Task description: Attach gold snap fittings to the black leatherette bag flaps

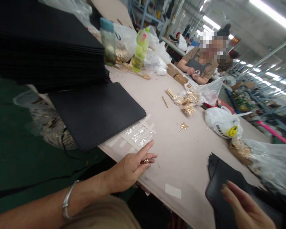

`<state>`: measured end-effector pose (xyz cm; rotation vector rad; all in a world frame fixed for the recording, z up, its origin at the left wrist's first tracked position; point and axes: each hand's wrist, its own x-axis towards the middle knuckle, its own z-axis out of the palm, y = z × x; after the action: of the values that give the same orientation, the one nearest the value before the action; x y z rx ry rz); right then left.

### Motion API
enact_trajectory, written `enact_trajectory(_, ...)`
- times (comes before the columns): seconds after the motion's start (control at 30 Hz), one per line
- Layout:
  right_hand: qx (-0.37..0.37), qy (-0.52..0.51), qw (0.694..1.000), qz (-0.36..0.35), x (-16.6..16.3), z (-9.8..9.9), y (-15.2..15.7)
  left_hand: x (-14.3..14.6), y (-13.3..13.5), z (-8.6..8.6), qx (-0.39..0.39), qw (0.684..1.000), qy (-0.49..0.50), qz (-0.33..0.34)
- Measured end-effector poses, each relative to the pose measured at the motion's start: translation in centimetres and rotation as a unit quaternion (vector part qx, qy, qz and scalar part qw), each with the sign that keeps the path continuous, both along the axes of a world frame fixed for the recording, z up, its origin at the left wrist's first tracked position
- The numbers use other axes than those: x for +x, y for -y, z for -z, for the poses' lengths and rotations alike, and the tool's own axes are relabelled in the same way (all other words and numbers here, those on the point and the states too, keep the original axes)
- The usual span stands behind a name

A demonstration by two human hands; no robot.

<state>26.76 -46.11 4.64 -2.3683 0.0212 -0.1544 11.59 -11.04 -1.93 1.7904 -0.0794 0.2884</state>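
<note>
My left hand (131, 167) rests at the near edge of the table (181, 152). Its index finger is stretched out while thumb and other fingers pinch small gold metal pieces (146, 161). Just beyond it lie taped strips of shiny studs (138, 135). My right hand (245, 206) lies with fingers spread on a stack of black leather pieces (222, 178) at the lower right; it is blurred. A small heap of loose gold studs (184, 126) sits mid-table.
A black sheet (95, 113) and a tall stack of black sheets (45, 41) fill the left. Bags of gold hardware (188, 100), a white smiley bag (222, 122), two bottles (108, 41) and clear plastic (271, 159) crowd the far side. Another person (200, 65) works at the far end.
</note>
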Motion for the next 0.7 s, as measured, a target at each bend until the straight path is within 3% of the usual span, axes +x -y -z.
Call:
enact_trajectory(0.07,0.034,-0.039,0.991,-0.124,-1.9,1.3,-5.8,-0.2,-0.1,-0.1,0.024,1.0,0.005,0.0)
enact_trajectory(0.17,0.072,-0.066,0.942,-0.321,-5.0,2.2,-14.4,-0.6,-0.2,-0.2,0.071,0.997,0.006,-0.008)
enact_trajectory(0.27,0.091,-0.071,0.902,-0.417,-7.2,2.2,-20.0,-1.3,-0.6,-0.2,0.099,0.995,0.025,-0.017)
enact_trajectory(0.4,0.109,-0.077,0.893,-0.43,-8.2,2.4,-22.6,-1.9,-1.3,0.2,0.113,0.992,0.043,-0.023)
enact_trajectory(0.7,0.118,-0.113,0.877,-0.451,-8.1,2.4,-22.9,-2.4,-1.9,0.5,0.147,0.988,0.037,-0.009)
